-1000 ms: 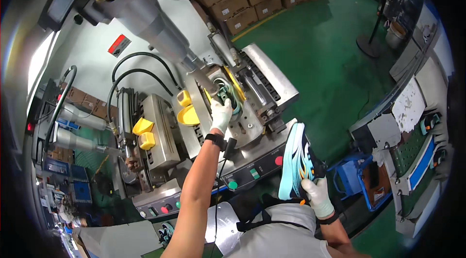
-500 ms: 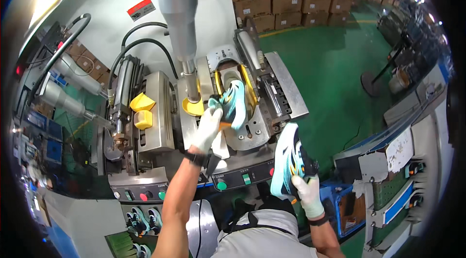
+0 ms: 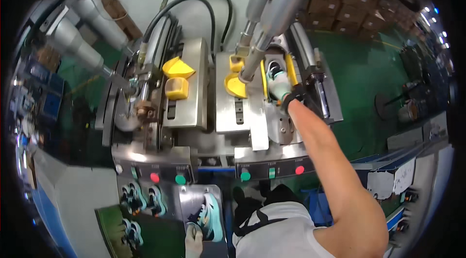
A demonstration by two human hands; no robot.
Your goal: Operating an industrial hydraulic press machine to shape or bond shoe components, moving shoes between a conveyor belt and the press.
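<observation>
A mint-green sneaker (image 3: pixel 210 218) rests on a metal tray (image 3: pixel 185 197) below the machine. My left hand (image 3: pixel 193 239), in a white glove, has its fingers closed on the dark collar side of that sneaker. Up at the machine, my right hand (image 3: pixel 279 88), gloved too, reaches between the yellow pads (image 3: pixel 292 71) of the right station. It grips a second sneaker (image 3: pixel 274 69) there, and most of that shoe is hidden beneath the glove and wrist.
Grey press cylinders (image 3: pixel 257 44) hang over the station. Yellow pads (image 3: pixel 176 88) sit on the left station. Buttons line the front panel (image 3: pixel 286 166). Several sneakers (image 3: pixel 133 197) stand on a rack at lower left. Cartons (image 3: pixel 335 12) are stacked behind.
My left hand has gone from the machine down to the tray with a sneaker. My right hand has carried the other sneaker up into the right station. The view has shifted left.
</observation>
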